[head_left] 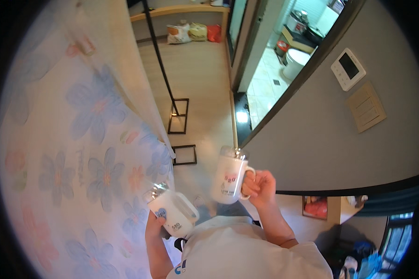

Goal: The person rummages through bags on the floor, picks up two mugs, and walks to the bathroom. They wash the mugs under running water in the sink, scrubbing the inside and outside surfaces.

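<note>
Two tall white mugs with shiny lids are in my hands, in front of my white shirt. My left hand (156,226) is closed around the body of one mug (176,218), which leans to the left and has a blue heart print; its handle points right, away from my fingers. Higher up and to the right, my right hand (260,186) grips the handle of the other mug (229,179), printed in red and black. That one stands nearly upright. The two mugs are apart.
A flowered curtain (93,172) hangs close along the left. Black metal stand feet (178,116) rest on the floor ahead. At right, a grey wall (307,139) carries a switch panel (365,107) and a white controller (348,69). A doorway shows a toilet (295,63); bags (198,32) lie far ahead.
</note>
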Tool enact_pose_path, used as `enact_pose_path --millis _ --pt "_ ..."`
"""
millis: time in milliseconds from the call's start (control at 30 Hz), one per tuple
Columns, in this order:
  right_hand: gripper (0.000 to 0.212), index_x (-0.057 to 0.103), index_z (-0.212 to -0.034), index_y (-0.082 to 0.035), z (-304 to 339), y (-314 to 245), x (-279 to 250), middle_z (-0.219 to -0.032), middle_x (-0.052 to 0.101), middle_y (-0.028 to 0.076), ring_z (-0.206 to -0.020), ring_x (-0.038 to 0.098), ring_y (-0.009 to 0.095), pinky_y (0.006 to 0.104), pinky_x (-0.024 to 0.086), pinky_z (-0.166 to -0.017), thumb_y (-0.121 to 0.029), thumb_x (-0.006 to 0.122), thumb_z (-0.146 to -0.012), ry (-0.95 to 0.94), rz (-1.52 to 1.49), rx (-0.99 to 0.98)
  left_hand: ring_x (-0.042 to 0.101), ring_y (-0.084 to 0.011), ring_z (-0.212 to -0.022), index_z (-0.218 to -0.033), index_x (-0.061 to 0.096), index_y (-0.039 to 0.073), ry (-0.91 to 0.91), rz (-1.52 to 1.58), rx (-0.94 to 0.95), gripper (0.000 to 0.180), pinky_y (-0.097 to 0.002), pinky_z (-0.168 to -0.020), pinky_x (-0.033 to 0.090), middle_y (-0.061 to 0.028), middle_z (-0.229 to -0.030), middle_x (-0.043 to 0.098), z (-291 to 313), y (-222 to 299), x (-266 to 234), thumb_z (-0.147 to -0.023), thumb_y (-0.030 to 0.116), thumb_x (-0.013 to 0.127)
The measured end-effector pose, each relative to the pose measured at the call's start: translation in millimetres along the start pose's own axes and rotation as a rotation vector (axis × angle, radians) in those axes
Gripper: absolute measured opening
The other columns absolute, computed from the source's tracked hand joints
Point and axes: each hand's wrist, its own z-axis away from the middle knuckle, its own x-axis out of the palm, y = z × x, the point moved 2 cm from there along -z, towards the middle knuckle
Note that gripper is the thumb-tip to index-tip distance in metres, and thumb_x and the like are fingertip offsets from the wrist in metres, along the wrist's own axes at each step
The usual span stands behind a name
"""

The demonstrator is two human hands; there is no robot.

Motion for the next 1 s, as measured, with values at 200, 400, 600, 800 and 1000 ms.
enact_pose_path --millis 200,400,600,800,1000 --pt "0.022 0.046 -0.070 -0.008 -40 -15 16 -0.047 0.033 0.001 -0.037 0.029 0.013 0.0259 0.026 -0.040 -0.027 0.044 -0.081 0.056 -0.023 -0.182 0.058 -0.0229 -0.103 -0.134 0.034 0.000 -0.079 -0.014 -0.007 0.098 -0.0354 -0.084 0.050 -0.0110 -0.117 0.055 -95 18 -18 -0.060 0.047 0.078" --pt "0.021 0.047 -0.072 -0.005 -102 -38 -1 -0.050 0.034 0.002 -0.041 0.029 0.013 0.0253 0.026 -0.039 -0.024 0.047 -0.080 0.114 -0.012 -0.232 0.061 -0.0207 -0.097 -0.133 0.038 0.005 -0.067 -0.168 0.031 0.099 -0.0349 -0.078 0.054 -0.0067 -0.112 0.058 -182 26 -6 -0.060 0.061 0.076" --pt "0.020 0.048 -0.075 -0.006 -206 -94 -10 -0.051 0.032 0.000 -0.042 0.032 0.012 0.0244 0.026 -0.042 -0.025 0.050 -0.082 0.115 -0.047 -0.194 0.062 -0.0226 -0.094 -0.126 0.044 0.005 0.035 -0.084 -0.198 0.062 -0.0369 -0.077 0.053 -0.0099 -0.108 0.059 -320 33 22 -0.077 0.037 0.063" --pt "0.022 0.044 -0.066 -0.010 -302 -175 6 -0.051 0.032 0.000 -0.044 0.033 0.012 0.0248 0.027 -0.043 -0.025 0.048 -0.082 0.291 -0.137 -0.269 0.062 -0.0226 -0.090 -0.124 0.045 0.004 0.002 -0.105 -0.292 0.058 -0.0361 -0.073 0.054 -0.0101 -0.106 0.060 -462 76 105 -0.079 0.035 0.063" --pt "0.025 0.039 -0.064 -0.011 -349 -243 20 -0.051 0.032 -0.001 -0.044 0.032 0.012 0.0247 0.025 -0.044 -0.026 0.045 -0.083 0.362 -0.136 -0.365 0.061 -0.0259 -0.101 -0.130 0.043 0.005 -0.421 -0.156 -0.311 0.084 -0.0392 -0.085 0.053 -0.0106 -0.116 0.059 -571 108 159 -0.068 0.053 0.073"
